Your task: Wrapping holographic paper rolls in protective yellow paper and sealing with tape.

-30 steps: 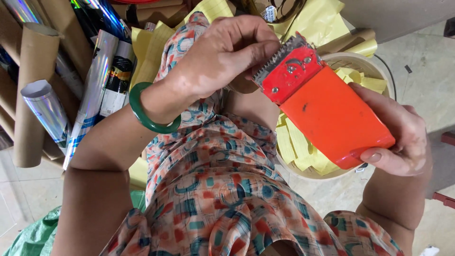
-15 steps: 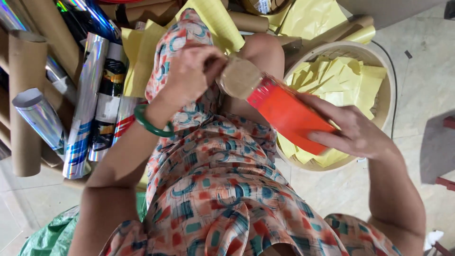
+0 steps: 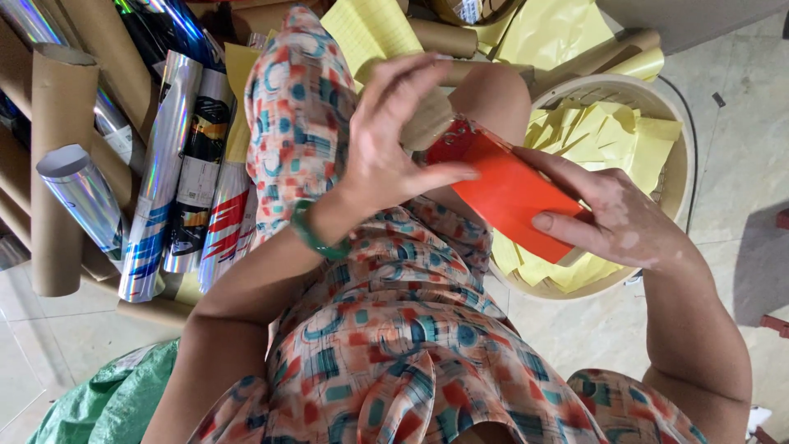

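— What's she got there, in front of her knees?

— A flat orange-red plastic tape dispenser (image 3: 509,197). Her right hand (image 3: 612,218) grips its lower end, thumb across the orange face and fingers wrapped behind it.

— And the other hand?

— The left hand (image 3: 394,140), the one with the green bangle (image 3: 316,238) on its wrist, is cupped over the dispenser's upper end, fingers spread, thumb lying along the orange edge. It's pressing on a brown tape roll (image 3: 429,123) mounted there; I can't tell how tightly.

— What's beyond her hands?

— Behind the right hand, a round pale basket (image 3: 670,103) full of yellow paper sheets (image 3: 604,131). Out past the left hand, shiny holographic foil rolls (image 3: 156,181) and brown cardboard tubes (image 3: 53,164) lie heaped on the floor. Near her left elbow, a green woven sack (image 3: 107,403).
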